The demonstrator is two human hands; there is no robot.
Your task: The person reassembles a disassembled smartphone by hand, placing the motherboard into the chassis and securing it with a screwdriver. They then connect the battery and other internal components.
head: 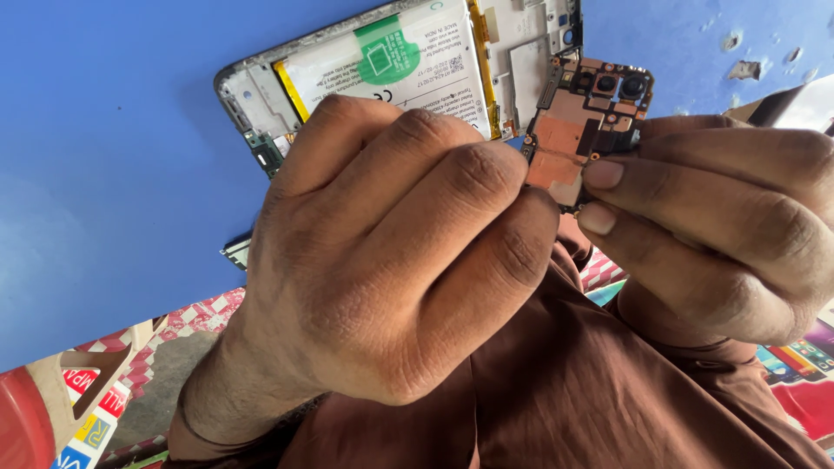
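Note:
Both my hands hold a small phone circuit board with copper foil patches and camera modules along its top edge. My left hand is curled into a fist, its fingertips meeting the board's lower left edge. My right hand pinches the board's lower right side between thumb and fingers. Behind the hands an opened phone frame lies on the blue surface, showing a white battery with a green sticker and yellow edging.
A small dark part lies on the blue surface beside my left hand. Small loose bits lie at the upper right. My brown shirt fills the bottom. A red object and colourful printed packs sit at the lower left.

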